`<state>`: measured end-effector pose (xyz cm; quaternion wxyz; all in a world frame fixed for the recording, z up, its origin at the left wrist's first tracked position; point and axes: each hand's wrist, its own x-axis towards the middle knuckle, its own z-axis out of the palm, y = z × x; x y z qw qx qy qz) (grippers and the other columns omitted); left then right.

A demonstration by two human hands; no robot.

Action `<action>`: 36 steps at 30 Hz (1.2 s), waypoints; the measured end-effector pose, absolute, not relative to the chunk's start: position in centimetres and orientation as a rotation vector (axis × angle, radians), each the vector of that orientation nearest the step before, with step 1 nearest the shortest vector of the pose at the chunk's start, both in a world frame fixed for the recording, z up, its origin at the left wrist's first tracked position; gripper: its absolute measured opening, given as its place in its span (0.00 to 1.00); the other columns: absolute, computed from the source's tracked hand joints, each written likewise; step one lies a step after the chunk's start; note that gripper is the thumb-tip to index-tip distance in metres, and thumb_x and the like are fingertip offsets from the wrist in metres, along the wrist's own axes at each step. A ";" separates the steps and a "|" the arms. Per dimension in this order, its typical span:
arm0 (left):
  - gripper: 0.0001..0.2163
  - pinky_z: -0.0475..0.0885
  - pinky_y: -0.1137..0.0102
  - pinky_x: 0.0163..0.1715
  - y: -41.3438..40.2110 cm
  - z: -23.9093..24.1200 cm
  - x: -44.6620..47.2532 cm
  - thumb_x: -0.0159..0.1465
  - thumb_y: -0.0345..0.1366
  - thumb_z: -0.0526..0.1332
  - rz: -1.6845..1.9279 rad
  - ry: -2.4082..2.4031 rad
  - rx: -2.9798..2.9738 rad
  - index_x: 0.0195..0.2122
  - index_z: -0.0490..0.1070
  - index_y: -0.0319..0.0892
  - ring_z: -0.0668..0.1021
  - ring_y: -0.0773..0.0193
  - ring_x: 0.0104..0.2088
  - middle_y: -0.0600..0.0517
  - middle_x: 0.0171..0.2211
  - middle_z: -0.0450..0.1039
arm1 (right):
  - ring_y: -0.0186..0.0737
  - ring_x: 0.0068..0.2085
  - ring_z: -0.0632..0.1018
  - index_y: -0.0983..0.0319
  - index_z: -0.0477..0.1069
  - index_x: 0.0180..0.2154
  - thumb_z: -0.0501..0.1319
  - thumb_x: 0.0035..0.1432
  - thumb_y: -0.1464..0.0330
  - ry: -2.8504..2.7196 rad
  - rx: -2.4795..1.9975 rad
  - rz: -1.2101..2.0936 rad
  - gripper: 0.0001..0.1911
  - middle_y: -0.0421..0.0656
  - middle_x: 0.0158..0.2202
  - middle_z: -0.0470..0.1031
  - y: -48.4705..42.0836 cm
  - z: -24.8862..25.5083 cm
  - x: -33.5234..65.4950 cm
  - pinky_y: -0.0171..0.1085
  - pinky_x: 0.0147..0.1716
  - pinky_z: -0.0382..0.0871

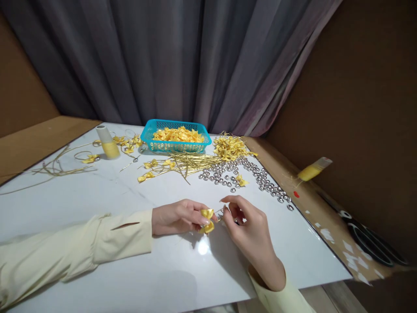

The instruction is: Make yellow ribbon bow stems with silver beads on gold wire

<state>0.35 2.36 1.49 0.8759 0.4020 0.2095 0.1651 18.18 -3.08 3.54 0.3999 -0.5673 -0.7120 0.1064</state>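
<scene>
One yellow bow (207,220) is pinched low over the table (97,195) by the fingers of the left hand (176,217); its thin stem (220,214) is pinched by the right hand (250,229). One basket (177,145) and two spools (107,143) (312,171) are seen behind.

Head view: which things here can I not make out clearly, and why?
All in the head view:
What the right hand has at its fingertips, beside the yellow bow: too small, fingers cover it.
Part of the bow: hidden by the left hand.
Scissors: dark, lost in shadow at right.
Pieces in the blue basket: too small.
</scene>
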 end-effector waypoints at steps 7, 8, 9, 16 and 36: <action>0.08 0.62 0.73 0.33 2.4 1.5 0.3 0.47 0.33 0.70 0.370 0.435 0.810 0.28 0.75 0.35 0.70 0.68 0.29 0.51 0.27 0.72 | 0.33 0.28 0.69 0.62 0.69 0.35 0.55 0.56 0.69 -1.635 -1.399 0.680 0.06 0.45 0.37 0.71 -3.0 4.3 18.6 0.32 0.23 0.63; 0.09 0.62 0.73 0.33 2.4 1.5 0.3 0.47 0.33 0.70 0.373 0.428 0.798 0.27 0.74 0.35 0.70 0.67 0.29 0.51 0.27 0.72 | 0.33 0.28 0.69 0.62 0.68 0.36 0.55 0.56 0.68 -1.587 -1.384 0.829 0.07 0.45 0.35 0.72 -3.0 4.5 18.6 0.31 0.22 0.62; 0.09 0.62 0.72 0.33 2.4 1.5 0.3 0.47 0.33 0.71 0.375 0.421 0.788 0.27 0.74 0.35 0.70 0.67 0.29 0.50 0.27 0.72 | 0.33 0.26 0.68 0.62 0.68 0.37 0.55 0.56 0.66 -1.531 -1.349 0.996 0.08 0.44 0.33 0.73 -3.1 4.7 18.7 0.31 0.21 0.61; 0.12 0.60 0.73 0.31 2.6 1.1 0.5 0.50 0.36 0.70 0.445 0.405 0.684 0.31 0.74 0.33 0.69 0.68 0.29 0.50 0.26 0.70 | 0.28 0.19 0.62 0.60 0.66 0.42 0.64 0.50 0.65 -1.183 -1.071 1.494 0.16 0.40 0.26 0.72 -3.6 6.2 19.4 0.29 0.16 0.55; 0.12 0.64 0.70 0.36 2.8 0.6 0.2 0.57 0.35 0.65 0.372 0.424 0.725 0.41 0.73 0.36 0.75 0.63 0.34 0.46 0.32 0.74 | 0.31 0.21 0.75 0.57 0.69 0.49 0.60 0.57 0.65 -1.356 -1.108 1.329 0.17 0.50 0.52 0.71 -4.2 5.9 18.8 0.31 0.16 0.66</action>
